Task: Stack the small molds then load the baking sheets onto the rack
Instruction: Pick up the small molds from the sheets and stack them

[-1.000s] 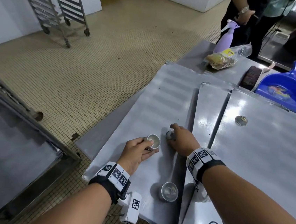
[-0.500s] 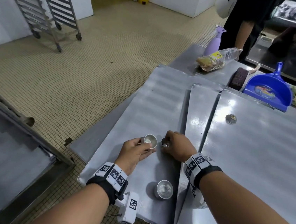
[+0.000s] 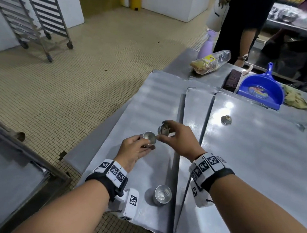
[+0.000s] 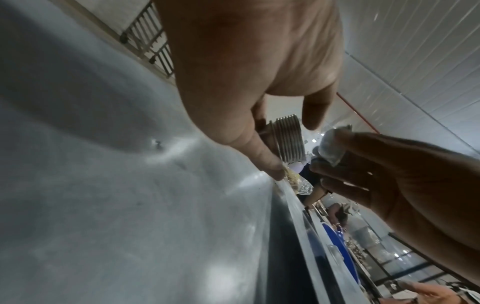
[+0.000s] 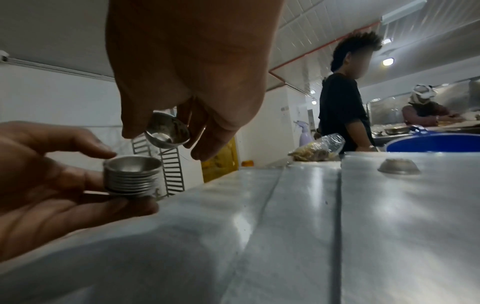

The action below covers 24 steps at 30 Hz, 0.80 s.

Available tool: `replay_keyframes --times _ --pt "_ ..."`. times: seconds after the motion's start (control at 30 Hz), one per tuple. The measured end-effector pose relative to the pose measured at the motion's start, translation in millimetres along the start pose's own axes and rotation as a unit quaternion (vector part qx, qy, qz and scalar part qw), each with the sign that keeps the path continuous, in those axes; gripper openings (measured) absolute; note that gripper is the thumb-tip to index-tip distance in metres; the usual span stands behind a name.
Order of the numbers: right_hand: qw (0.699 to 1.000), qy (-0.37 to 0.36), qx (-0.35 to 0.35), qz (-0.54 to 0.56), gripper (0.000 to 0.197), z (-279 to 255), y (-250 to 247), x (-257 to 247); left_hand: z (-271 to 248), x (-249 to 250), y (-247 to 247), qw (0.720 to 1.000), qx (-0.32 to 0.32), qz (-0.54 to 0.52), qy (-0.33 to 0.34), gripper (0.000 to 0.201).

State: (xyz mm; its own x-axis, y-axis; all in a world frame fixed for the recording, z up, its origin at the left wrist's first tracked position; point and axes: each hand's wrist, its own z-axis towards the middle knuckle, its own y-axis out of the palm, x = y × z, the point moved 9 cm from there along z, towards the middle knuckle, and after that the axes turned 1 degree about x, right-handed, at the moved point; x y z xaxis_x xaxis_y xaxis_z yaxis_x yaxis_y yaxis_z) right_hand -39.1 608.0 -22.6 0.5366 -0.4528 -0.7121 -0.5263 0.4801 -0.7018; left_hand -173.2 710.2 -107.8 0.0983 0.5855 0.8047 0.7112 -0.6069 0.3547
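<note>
My left hand (image 3: 136, 146) holds a stack of several small metal molds (image 3: 149, 138) upright above the left baking sheet (image 3: 150, 104); the stack (image 5: 132, 176) shows ribbed rims in the right wrist view. My right hand (image 3: 177, 137) pinches a single mold (image 3: 163, 129), tilted, just above and right of the stack; the single mold (image 5: 166, 133) hangs over the stack's mouth. Another mold (image 3: 162, 195) stands upright near the sheet's front edge. An upturned mold (image 3: 226, 120) lies on the right baking sheet (image 3: 258, 156).
A wheeled metal rack (image 3: 33, 8) stands far left across the tiled floor. A blue dustpan (image 3: 261, 89), brush (image 3: 231, 80), bagged food (image 3: 209, 61) and purple spray bottle (image 3: 206, 46) sit at the table's far end. A person in black (image 3: 241, 25) stands behind it.
My right hand has picked a mold off the left sheet and lifted it, tilted, toward the stack. My left hand has raised the stack slightly.
</note>
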Motion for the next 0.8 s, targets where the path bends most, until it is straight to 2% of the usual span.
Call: replay_keyframes --times 0.13,0.27,0.6,0.67,0.8 --pt "0.999 -0.017 -0.039 -0.01 0.07 -2 3 -11 3 9 28 0.999 -0.018 -0.03 -0.001 0.023" --pt "1.0 -0.008 -0.012 -0.016 0.068 -3 -10 -4 2 16 55 0.998 -0.039 -0.051 -0.012 0.03" --pt "0.996 0.007 0.037 -0.078 0.053 -10 -48 16 15 11 93 0.998 -0.054 0.014 -0.022 0.023" --pt "0.996 0.015 0.036 -0.077 0.057 -11 -47 21 15 8 99 0.998 -0.061 0.018 -0.023 0.023" --pt "0.997 0.028 0.02 -0.071 0.085 -11 -45 31 21 7 104 0.997 -0.064 0.037 -0.027 0.021"
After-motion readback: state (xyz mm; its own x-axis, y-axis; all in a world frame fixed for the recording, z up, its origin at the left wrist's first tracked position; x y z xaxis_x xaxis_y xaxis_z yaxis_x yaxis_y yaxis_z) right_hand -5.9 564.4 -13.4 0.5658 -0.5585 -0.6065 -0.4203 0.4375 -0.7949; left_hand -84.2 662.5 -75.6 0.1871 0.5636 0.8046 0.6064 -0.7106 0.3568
